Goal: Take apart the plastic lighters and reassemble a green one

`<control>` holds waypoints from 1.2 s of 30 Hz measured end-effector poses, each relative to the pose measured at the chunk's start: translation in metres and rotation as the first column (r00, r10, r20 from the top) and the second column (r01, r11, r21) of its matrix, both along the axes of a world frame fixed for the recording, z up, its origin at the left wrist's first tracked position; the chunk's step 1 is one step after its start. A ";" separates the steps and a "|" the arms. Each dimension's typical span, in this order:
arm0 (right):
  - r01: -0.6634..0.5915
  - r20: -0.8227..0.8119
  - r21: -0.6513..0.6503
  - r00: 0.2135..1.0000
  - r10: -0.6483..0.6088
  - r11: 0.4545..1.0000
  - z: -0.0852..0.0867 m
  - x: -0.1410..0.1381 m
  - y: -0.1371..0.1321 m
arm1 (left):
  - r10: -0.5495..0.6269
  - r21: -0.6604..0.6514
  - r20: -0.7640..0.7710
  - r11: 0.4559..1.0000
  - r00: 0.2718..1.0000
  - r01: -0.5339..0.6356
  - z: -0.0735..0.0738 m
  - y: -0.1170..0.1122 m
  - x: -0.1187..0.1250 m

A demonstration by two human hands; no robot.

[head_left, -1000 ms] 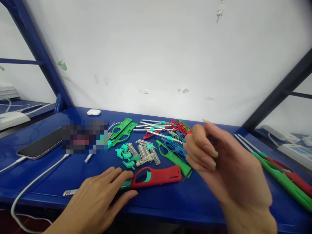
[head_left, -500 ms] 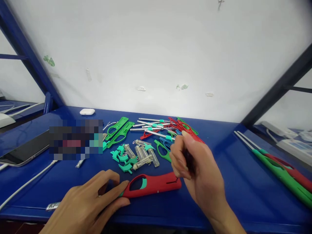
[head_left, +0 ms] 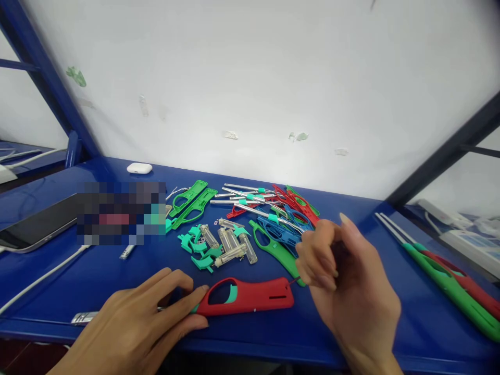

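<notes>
The left hand [head_left: 150,307] pinches the red lighter [head_left: 255,296] at its left; the right hand [head_left: 347,289] curls around a thin stick [head_left: 295,281].

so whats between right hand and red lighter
In the head view, a thin dark rod runs from the right hand toward the red lighter, with a green handle just behind.

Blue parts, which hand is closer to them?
Right. The right hand is just in front and right of the blue parts; the left hand is farther left, holding the red lighter.

Thin rod [head_left: 296,280] now off lighter slot [head_left: 277,297]
</notes>
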State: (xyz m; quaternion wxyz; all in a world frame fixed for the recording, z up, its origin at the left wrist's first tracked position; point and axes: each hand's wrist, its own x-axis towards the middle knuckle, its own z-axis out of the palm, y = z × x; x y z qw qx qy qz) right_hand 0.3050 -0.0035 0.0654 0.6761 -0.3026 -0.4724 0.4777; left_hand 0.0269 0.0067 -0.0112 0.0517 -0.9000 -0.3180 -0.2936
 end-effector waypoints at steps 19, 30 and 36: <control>-0.004 0.018 0.126 1.000 0.001 0.992 -0.008 0.018 -0.020 | 0.026 -0.004 0.030 1.000 0.999 -0.026 -0.005 -0.007 0.006; 0.071 0.003 0.114 0.997 -0.072 0.991 -0.008 0.018 -0.023 | 0.008 0.017 0.017 1.000 1.000 -0.009 -0.002 -0.004 0.009; 0.087 -0.016 0.101 0.996 -0.086 0.991 -0.009 0.017 -0.022 | 0.001 0.015 0.014 1.000 1.000 -0.001 0.000 -0.004 0.010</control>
